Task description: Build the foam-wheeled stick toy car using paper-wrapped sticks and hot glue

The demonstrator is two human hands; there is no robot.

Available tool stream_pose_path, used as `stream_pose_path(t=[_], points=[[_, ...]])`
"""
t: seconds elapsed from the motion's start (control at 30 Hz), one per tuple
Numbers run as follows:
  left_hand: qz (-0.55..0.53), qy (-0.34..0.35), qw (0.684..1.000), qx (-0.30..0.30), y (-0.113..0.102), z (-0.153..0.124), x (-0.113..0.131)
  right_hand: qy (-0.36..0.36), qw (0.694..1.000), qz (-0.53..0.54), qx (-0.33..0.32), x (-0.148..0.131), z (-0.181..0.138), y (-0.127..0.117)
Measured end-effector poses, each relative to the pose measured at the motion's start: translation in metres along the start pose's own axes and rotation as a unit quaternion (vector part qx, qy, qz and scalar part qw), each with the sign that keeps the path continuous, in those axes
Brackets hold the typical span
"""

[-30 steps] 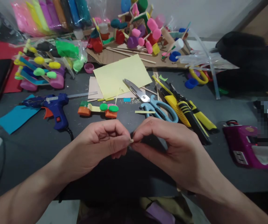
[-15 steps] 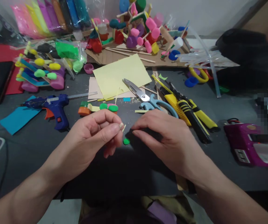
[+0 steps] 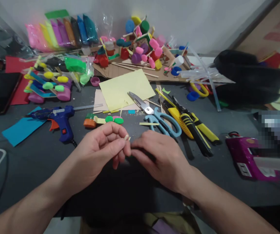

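My left hand (image 3: 105,148) is closed in a pinch, thumb against forefinger, around a small pale stick piece (image 3: 126,137). Close beside it, my right hand (image 3: 154,154) is closed too, its fingertips almost against the left fingers; whatever they hold, if anything, is hidden. Just beyond the hands lies a small clay model (image 3: 114,120) with green ovals and a pale body, next to an orange-and-green cap piece (image 3: 89,121). A narrow yellow strip (image 3: 149,123) rests beside the blue-handled scissors (image 3: 152,112).
At left lies a blue glue gun (image 3: 62,120) on blue paper (image 3: 15,131). Yellow paper (image 3: 127,91) is behind the scissors; pliers and a cutter (image 3: 193,130) lie to their right. A purple device (image 3: 247,159) sits far right. Colourful clay models (image 3: 140,48) crowd the back.
My right hand has moved left to meet the left hand. The green disc seen between them earlier is now mostly hidden by the fingers. The whole view has shifted slightly.
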State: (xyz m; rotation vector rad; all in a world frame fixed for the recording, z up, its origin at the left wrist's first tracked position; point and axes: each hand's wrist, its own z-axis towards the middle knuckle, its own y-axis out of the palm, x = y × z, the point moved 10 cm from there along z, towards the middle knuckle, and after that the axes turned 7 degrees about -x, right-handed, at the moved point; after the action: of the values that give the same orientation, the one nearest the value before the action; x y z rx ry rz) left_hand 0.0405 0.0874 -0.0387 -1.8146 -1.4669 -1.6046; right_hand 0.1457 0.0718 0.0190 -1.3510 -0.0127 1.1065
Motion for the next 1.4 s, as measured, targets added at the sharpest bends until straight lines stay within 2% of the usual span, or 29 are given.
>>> stream_pose_path(t=[0.07, 0.13, 0.33, 0.53, 0.67, 0.77, 0.97, 1.17, 1.4], points=[[0.01, -0.015, 1.0, -0.017, 0.004, 0.0, -0.005, 0.042, 0.998, 0.009, 0.043, 0.009, -0.001, -0.011], [0.029, -0.035, 0.998, -0.031, 0.008, -0.001, -0.01, 0.062, 0.996, 0.02, 0.06, 0.012, -0.002, -0.017], [0.064, -0.062, 0.996, -0.031, 0.009, -0.001, -0.015, 0.047, 0.998, 0.031, 0.025, 0.011, 0.0, -0.011], [0.062, -0.055, 0.996, -0.036, 0.011, 0.0, -0.015, 0.065, 0.991, -0.107, 0.047, 0.022, -0.001, -0.017], [0.059, -0.054, 0.996, -0.033, 0.011, 0.001, -0.015, 0.088, 0.972, -0.215, 0.036, 0.03, -0.001, -0.018], [0.056, -0.045, 0.997, -0.021, 0.008, 0.001, -0.011, 0.115, 0.959, -0.258, 0.031, 0.039, -0.002, -0.019], [-0.027, 0.002, 1.0, 0.0, 0.005, 0.004, 0.003, 0.144, 0.945, -0.294, 0.012, 0.049, -0.004, -0.019], [-0.159, -0.108, 0.981, -0.02, 0.012, 0.001, -0.017, 0.162, 0.935, -0.315, 0.006, 0.054, -0.006, -0.022], [-0.145, -0.122, 0.981, -0.048, 0.018, 0.0, -0.025, 0.146, 0.931, -0.335, -0.003, 0.052, 0.005, -0.016]])
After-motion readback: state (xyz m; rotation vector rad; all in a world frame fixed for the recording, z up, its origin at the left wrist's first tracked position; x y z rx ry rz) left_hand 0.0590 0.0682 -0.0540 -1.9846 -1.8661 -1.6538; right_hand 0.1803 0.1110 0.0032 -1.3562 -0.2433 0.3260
